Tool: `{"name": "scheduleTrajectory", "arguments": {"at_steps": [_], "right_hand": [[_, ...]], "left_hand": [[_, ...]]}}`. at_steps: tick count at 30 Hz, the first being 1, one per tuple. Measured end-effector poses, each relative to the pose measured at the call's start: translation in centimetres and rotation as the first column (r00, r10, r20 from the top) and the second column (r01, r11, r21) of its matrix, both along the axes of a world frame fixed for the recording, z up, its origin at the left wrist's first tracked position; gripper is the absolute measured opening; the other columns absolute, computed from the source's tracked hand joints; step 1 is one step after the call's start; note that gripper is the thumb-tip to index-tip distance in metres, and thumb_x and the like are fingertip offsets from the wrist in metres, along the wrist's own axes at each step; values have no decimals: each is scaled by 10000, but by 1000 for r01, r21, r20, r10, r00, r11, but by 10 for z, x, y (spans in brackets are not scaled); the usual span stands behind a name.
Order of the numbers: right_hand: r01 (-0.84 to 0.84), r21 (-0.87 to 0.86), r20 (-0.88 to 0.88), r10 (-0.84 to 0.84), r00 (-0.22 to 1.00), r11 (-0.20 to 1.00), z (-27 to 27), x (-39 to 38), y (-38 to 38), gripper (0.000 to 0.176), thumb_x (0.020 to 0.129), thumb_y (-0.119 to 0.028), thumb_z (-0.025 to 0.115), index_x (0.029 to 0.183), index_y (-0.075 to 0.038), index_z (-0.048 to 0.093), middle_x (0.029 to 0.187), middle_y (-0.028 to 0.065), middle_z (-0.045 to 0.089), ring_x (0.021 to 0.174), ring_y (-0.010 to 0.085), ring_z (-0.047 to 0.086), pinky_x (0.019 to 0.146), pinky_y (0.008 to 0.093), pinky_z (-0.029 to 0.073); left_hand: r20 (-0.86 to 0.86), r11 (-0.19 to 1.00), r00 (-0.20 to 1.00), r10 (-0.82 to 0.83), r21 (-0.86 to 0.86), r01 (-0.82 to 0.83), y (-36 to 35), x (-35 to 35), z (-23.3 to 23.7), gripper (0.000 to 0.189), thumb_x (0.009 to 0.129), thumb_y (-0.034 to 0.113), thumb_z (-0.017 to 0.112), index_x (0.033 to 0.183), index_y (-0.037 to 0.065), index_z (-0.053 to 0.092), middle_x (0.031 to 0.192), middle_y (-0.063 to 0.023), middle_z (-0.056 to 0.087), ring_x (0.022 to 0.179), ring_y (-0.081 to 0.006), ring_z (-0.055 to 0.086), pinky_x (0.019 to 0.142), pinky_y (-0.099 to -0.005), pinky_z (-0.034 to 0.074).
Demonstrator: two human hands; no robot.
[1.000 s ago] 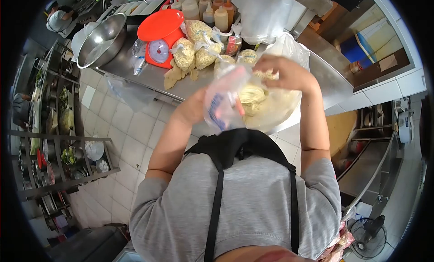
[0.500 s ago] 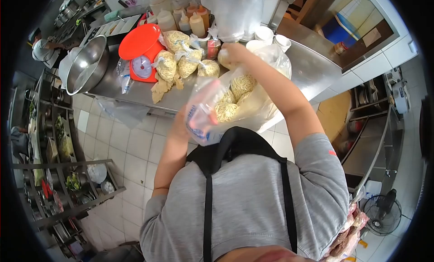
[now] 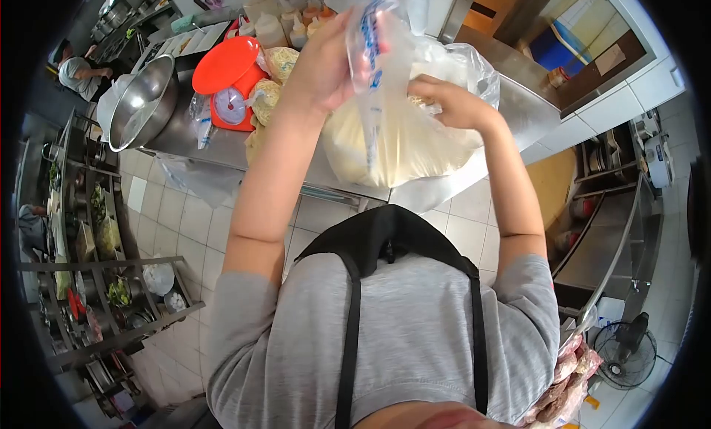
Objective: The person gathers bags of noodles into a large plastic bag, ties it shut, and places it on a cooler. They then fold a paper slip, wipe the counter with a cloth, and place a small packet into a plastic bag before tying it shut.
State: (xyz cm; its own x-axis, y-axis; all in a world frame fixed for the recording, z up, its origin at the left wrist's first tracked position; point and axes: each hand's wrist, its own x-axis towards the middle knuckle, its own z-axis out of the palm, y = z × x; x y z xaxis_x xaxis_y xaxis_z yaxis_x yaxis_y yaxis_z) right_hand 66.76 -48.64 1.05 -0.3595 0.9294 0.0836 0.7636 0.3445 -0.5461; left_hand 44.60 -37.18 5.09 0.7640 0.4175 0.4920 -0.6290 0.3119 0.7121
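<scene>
My left hand is raised over the counter, its fingers closed on a clear plastic bag with blue print that hangs down limp. My right hand is at the mouth of a large translucent bag, fingers bent around pale noodles, a few strands of which show near the fingertips. Most of this big bag's contents show only as a yellowish mass through the plastic. Small bags of noodles stand left of my left forearm, partly covered by it.
A red scale with a round pan and a large steel bowl stand on the steel counter at left. Behind are sauce bottles. A person is at far upper left. A fan stands lower right.
My left hand has risen forward with the printed bag. My right hand has come back from the small noodle bags to the large bag, whose plastic now covers the noodles more.
</scene>
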Motion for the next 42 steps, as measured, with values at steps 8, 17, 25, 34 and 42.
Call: {"name": "scheduleTrajectory", "arguments": {"at_steps": [8,17,25,34,42], "right_hand": [[706,89,185,-709,681,702,60,127,-66,449,790,-462,619,787,-17,673,708,118,647,603,227,574,622,330,461],[277,-118,573,-162,803,954,-35,-114,121,585,736,-564,600,899,-5,660,865,144,665,807,294,641,714,383,496],[386,-565,291,-262,920,729,-102,-107,195,516,612,-242,777,1041,1,626,994,125,641,862,232,619,661,388,534],[413,-88,354,-359,863,906,-59,-95,170,211,716,-98,624,878,35,641,919,199,643,854,317,639,697,405,530],[244,704,-106,-241,965,667,91,-72,6,170,695,61,571,805,-27,475,745,82,507,690,276,513,646,331,444]], "left_hand": [[-82,922,921,-381,39,385,9,-31,-59,681,860,309,593,1378,-9,288,872,7,538,650,-48,498,537,-186,422],[-459,853,767,-448,38,521,-62,-74,-121,913,681,242,798,1362,-76,278,1129,-76,557,969,-111,525,840,-262,425],[-35,894,946,-323,-340,292,-48,-96,-144,834,794,313,671,1418,21,202,777,-67,516,697,-144,464,586,-262,380],[-44,974,999,-5,-225,-5,-39,-86,-132,791,795,285,652,1413,32,229,1058,-109,556,827,-150,543,698,-215,410],[-94,978,977,193,-57,-199,-8,-80,-85,706,765,130,649,1384,104,310,1288,-230,461,729,-86,579,613,-187,456]]}}
